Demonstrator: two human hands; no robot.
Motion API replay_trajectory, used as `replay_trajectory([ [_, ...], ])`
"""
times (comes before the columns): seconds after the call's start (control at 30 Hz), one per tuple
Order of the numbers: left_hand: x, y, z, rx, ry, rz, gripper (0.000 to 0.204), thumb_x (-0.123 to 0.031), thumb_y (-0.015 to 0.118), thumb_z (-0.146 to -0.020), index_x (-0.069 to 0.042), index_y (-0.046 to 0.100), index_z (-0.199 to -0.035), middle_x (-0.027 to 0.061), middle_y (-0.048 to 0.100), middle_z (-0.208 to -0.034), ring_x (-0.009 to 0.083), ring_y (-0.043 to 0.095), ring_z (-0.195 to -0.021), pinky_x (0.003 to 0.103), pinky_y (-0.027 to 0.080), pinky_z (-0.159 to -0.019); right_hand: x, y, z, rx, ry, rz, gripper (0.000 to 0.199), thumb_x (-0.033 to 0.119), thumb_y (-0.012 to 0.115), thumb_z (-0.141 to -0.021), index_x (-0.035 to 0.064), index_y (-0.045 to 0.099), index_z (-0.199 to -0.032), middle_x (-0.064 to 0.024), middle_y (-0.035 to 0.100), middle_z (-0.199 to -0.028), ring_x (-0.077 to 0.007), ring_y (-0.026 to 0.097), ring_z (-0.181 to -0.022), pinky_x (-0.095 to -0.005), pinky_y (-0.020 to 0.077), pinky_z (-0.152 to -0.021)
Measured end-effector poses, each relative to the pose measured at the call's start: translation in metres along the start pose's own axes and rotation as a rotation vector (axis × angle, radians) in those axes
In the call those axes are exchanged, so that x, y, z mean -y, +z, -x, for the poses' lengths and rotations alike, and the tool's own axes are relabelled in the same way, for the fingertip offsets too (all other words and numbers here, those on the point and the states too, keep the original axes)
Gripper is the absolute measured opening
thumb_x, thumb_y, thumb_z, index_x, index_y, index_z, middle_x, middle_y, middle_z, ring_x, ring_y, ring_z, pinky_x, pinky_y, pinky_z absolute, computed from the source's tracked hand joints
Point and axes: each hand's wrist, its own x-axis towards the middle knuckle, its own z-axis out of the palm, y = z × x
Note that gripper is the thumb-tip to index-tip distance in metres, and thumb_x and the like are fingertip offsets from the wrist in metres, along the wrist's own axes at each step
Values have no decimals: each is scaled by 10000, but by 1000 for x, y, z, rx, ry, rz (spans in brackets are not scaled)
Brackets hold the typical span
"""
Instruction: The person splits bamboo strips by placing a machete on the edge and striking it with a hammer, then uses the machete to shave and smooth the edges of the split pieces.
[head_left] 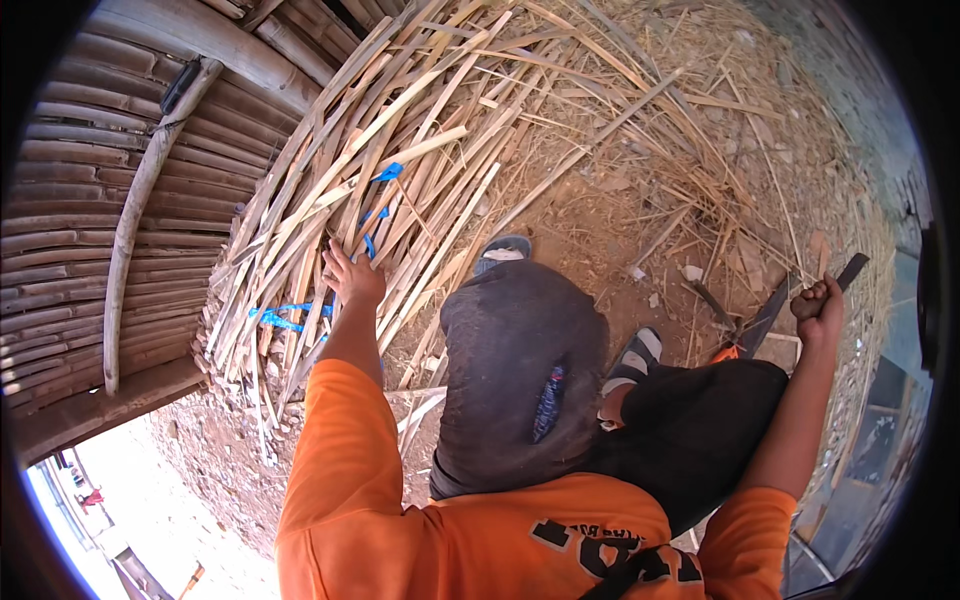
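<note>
My left hand [353,278] reaches over a pile of split bamboo strips [410,215], its fingers stretched out on or just above them. Whether it touches a strip is hard to tell. Blue ties [283,316] show among the strips near this hand. Out to the right, my right hand [820,312] is closed around what looks like a knife [853,270]; a dark, flat blade sticks out past the fist. Closest to that hand, a long dark flat piece [765,315] lies slanted, with something orange [727,353] by its lower end.
A slatted bamboo wall [120,210] with a pole rises at the left. Thin shavings and loose strips [700,160] litter the dirt floor ahead and to the right. My bent knees [525,370] and sandalled feet [640,355] take up the middle. A bluish-grey wall [890,370] stands at the far right.
</note>
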Motion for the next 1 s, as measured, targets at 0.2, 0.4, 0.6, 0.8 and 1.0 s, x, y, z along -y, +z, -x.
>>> replay_trajectory([
  [0.2, 8, 8, -7, -172, 146, 50, 272, -299, 551, -1003, -119, 697, -1145, 154, 123, -1656, 417, 74, -1536, 633, 194, -1181, 6, 9, 11, -33, 2, -25, 198, 136, 598, -977, 114, 484, -818, 18, 475, -684, -115, 459, -575, -256, 454, -537],
  [0.4, 20, -19, -7, -381, 393, 291, 217, -232, 598, -972, -74, 709, -1070, 186, 326, -1540, 430, 287, -1432, 562, 296, -1149, 3, 15, 14, -11, -12, -55, 202, 134, 614, -966, 117, 484, -812, 17, 480, -675, -109, 462, -572, -266, 452, -519],
  [0.6, 11, -99, 9, -373, 572, 277, 227, -194, 571, -983, -1, 668, -1051, 232, 586, -1254, 457, 577, -1105, 532, 473, -944, 1, 22, 31, 17, -11, -45, 191, 135, 634, -949, 118, 489, -826, 18, 481, -679, -101, 462, -576, -262, 453, -522],
  [0.8, 33, -153, 16, -180, 472, 960, 278, -258, 431, -1093, -15, 564, -1081, 103, 657, -978, 205, 679, -915, 350, 533, -831, -2, 28, 27, 60, -5, -90, 158, 147, 638, -946, 118, 507, -862, 25, 485, -690, -90, 460, -581, -258, 444, -528],
  [1.0, -9, -220, 55, -224, 547, 1403, 260, -311, 409, -1102, -72, 510, -1084, 47, 608, -891, 139, 628, -708, 284, 528, -656, 2, 36, 43, 111, -12, -63, 135, 157, 645, -943, 132, 524, -890, 34, 489, -699, -84, 455, -579, -252, 422, -529],
])
